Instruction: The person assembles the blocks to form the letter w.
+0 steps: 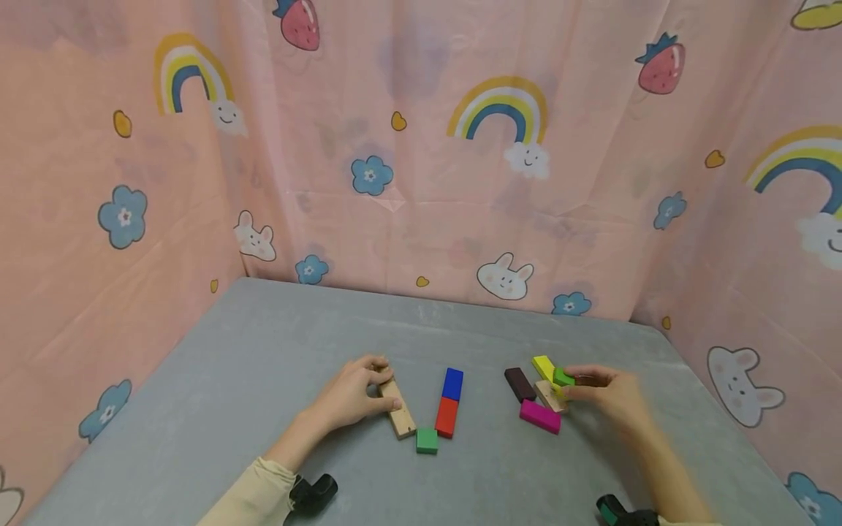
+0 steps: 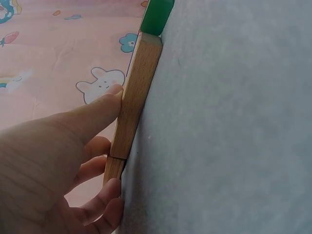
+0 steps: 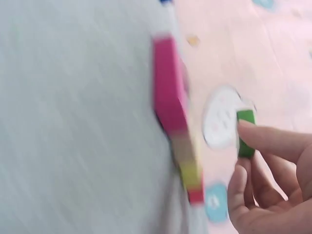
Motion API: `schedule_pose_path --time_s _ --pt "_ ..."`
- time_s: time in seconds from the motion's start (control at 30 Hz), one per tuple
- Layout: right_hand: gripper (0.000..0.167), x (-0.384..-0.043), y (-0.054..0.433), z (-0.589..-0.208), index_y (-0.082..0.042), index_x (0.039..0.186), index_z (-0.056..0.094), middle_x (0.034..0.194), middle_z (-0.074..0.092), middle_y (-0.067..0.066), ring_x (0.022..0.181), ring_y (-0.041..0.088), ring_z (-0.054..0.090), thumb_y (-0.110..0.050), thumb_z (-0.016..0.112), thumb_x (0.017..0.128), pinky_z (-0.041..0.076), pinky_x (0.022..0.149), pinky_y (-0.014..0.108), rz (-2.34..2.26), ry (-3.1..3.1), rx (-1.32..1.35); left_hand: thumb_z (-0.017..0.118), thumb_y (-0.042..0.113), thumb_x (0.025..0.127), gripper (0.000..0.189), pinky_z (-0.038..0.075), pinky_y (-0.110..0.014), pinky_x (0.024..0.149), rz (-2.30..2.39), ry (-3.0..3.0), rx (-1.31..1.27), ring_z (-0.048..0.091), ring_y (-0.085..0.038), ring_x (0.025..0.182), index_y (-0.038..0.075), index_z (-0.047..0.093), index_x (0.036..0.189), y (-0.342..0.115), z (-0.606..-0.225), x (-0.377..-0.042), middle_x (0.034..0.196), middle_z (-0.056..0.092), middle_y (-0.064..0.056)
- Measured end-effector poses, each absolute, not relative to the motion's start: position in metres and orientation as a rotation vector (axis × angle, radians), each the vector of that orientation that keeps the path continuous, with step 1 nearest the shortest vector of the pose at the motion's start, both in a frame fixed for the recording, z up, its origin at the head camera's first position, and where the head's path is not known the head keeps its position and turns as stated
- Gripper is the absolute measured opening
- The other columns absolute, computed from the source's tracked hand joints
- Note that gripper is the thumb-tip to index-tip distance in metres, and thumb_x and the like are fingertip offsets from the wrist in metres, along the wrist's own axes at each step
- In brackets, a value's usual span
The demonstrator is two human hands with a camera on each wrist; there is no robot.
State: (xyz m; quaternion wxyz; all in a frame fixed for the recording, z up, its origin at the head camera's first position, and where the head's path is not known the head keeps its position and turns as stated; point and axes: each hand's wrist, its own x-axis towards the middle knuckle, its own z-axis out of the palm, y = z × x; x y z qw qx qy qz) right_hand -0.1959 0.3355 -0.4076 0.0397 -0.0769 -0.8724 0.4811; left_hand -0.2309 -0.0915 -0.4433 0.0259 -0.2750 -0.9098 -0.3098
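My left hand grips two plain wooden blocks laid end to end, its thumb on the nearer block and its fingertips around the farther one. A dark green block sits at their near end. From there a red block and a blue block run away in a second line. Over at the right, my right hand pinches a bright green block between thumb and fingers, raised above a loose group. That group has magenta, dark brown, yellow and plain wooden blocks.
A grey table lies under everything, with a pink printed curtain around its back and sides. In the right wrist view a small red piece shows beyond the yellow one. Black wrist devices are worn on both arms.
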Motion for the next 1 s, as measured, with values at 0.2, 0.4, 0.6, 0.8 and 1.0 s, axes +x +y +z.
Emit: schedule_pose_path --time_s 0.2,0.4,0.6,0.8,1.0 --pt "0.035 -0.199 0.293 -0.414 -0.001 0.112 0.074 0.111 0.067 0.01 0.098 0.023 0.057 -0.014 0.083 0.08 0.052 0.074 0.027 1.637 -2.614 -0.19 0.074 0.045 0.087 0.065 0.037 -0.053 0.103 -0.955 -2.81 -0.854 0.041 -0.037 0.131 0.002 0.06 0.134 -0.092 -0.443 -0.232 0.141 0.05 -0.01" --pt "0.033 -0.209 0.263 -0.419 -0.004 0.109 0.076 0.113 0.067 0.011 0.104 0.026 0.057 -0.011 0.085 0.078 0.052 0.079 0.024 1.736 -2.575 -0.122 0.074 0.045 0.087 0.065 0.037 -0.054 0.103 -0.95 -2.815 -0.85 0.042 -0.037 0.131 0.003 0.061 0.134 -0.092 -0.443 -0.231 0.141 0.05 -0.009" --pt "0.03 -0.225 0.248 -0.422 -0.007 0.107 0.078 0.112 0.068 0.009 0.102 0.024 0.059 -0.011 0.085 0.078 0.051 0.08 0.027 1.704 -2.605 -0.086 0.074 0.045 0.087 0.064 0.037 -0.053 0.103 -0.949 -2.816 -0.85 0.042 -0.037 0.131 0.003 0.061 0.134 -0.091 -0.443 -0.232 0.142 0.05 -0.009" --pt "0.027 -0.243 0.237 -0.426 -0.005 0.104 0.078 0.109 0.07 0.008 0.105 0.025 0.059 -0.009 0.085 0.077 0.047 0.091 0.037 1.708 -2.633 -0.099 0.074 0.046 0.087 0.065 0.036 -0.053 0.103 -0.937 -2.817 -0.854 0.042 -0.036 0.131 0.003 0.061 0.134 -0.091 -0.443 -0.232 0.141 0.051 -0.009" --pt "0.023 -0.257 0.231 -0.429 -0.006 0.098 0.078 0.103 0.072 0.006 0.1 0.025 0.061 -0.007 0.086 0.076 0.04 0.095 0.045 1.639 -2.686 -0.108 0.074 0.046 0.087 0.065 0.037 -0.053 0.103 -0.952 -2.815 -0.847 0.042 -0.036 0.13 0.003 0.061 0.134 -0.091 -0.443 -0.231 0.141 0.051 -0.008"
